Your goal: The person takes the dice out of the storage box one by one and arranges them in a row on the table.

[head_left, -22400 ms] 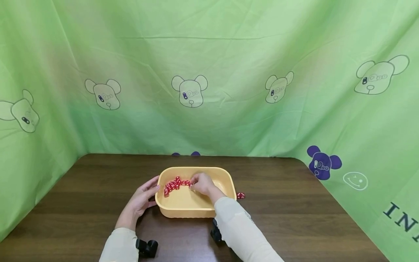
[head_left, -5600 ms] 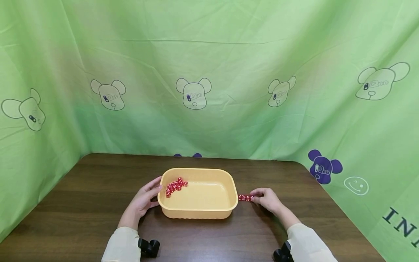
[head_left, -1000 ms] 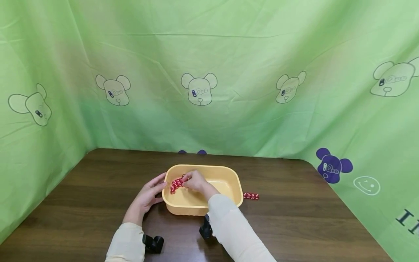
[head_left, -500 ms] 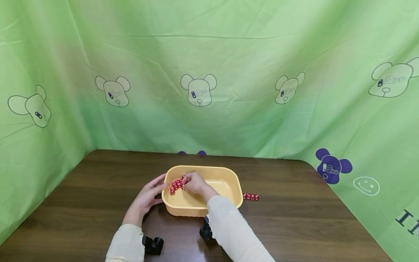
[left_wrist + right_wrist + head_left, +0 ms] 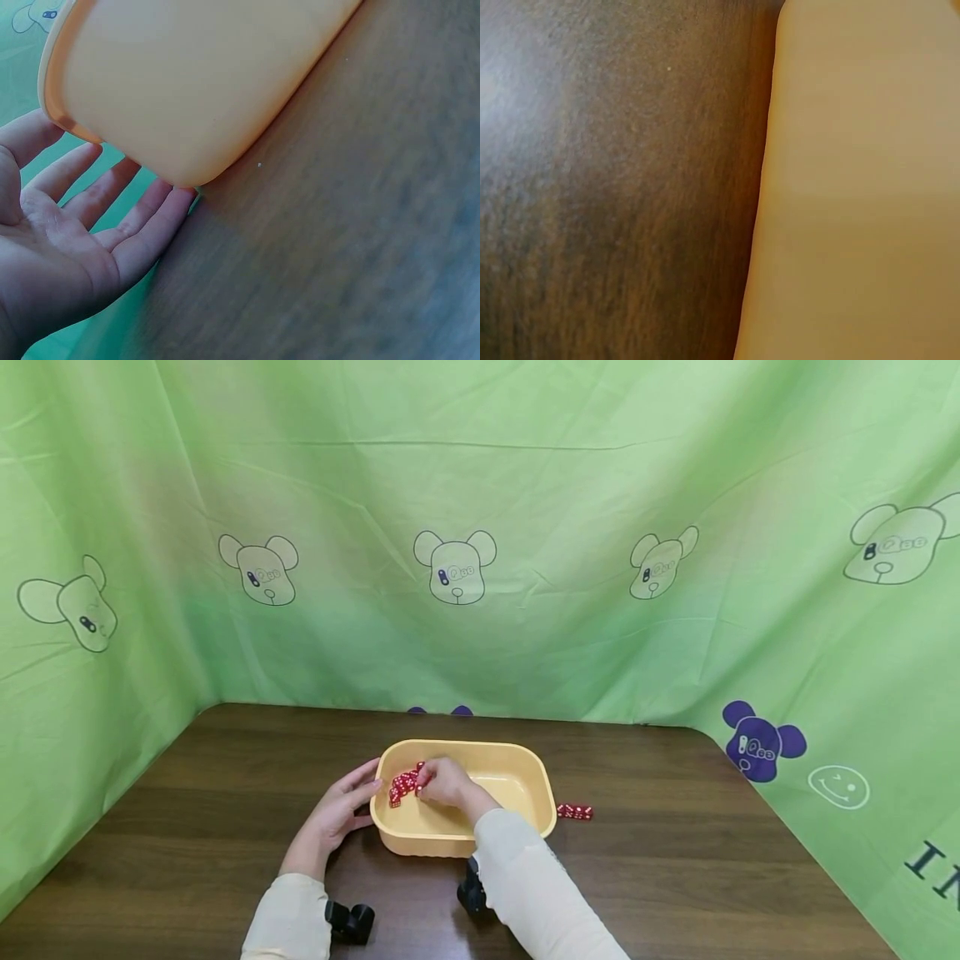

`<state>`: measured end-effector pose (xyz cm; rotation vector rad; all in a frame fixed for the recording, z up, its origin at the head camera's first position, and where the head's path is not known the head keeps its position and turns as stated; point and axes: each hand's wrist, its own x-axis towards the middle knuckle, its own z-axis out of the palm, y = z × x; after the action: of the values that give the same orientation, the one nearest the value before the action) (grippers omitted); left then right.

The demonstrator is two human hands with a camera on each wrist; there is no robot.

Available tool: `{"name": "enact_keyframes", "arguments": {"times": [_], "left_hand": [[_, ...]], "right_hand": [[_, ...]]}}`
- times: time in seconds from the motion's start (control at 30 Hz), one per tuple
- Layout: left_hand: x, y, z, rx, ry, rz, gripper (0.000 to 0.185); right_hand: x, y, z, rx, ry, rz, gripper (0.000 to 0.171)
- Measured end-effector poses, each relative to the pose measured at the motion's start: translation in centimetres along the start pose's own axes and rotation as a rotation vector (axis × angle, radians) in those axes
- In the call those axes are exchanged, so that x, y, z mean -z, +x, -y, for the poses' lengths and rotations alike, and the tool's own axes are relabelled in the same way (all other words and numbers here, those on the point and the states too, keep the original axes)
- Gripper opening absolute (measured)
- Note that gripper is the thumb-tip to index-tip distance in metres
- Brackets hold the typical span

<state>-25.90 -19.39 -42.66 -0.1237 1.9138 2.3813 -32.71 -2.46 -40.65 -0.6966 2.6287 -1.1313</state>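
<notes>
Your right hand [image 5: 444, 781] curls its fingers into the red dice [image 5: 403, 783] heaped at the left end of the yellow tub [image 5: 525, 762], though whether they pinch one I cannot tell, so lift straight while your left hand [image 5: 339, 806], fingers spread, steadies that end's wall.

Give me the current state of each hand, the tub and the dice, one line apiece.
Left hand: open, fingers straight, resting against the tub's left end.
Right hand: inside the tub at the dice pile, fingers curled; whether it pinches a die is hidden.
Yellow tub: upright on the table, uncovered.
Dice in tub: red, heaped at the far-left corner.
Dice on table: short row just right of the tub.
</notes>
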Motion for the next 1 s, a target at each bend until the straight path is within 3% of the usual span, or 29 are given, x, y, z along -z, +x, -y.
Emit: {"name": "enact_keyframes", "arguments": {"times": [0.33,0.53,1.0], "left_hand": [[-0.1,0.0,0.1,0.002,0.007,-0.005,0.049],[-0.1,0.0,0.1,0.002,0.005,0.002,0.048],[0.0,-0.1,0.1,-0.012,-0.003,0.026,0.051]], "right_hand": [[-0.1,-0.1,-0.2,0.005,-0.046,0.006,0.01],[0.0,-0.3,0.2,-0.023,0.01,0.031,0.008],[1.5,-0.7,1.0,0.062,0.085,0.061,0.008]]}}
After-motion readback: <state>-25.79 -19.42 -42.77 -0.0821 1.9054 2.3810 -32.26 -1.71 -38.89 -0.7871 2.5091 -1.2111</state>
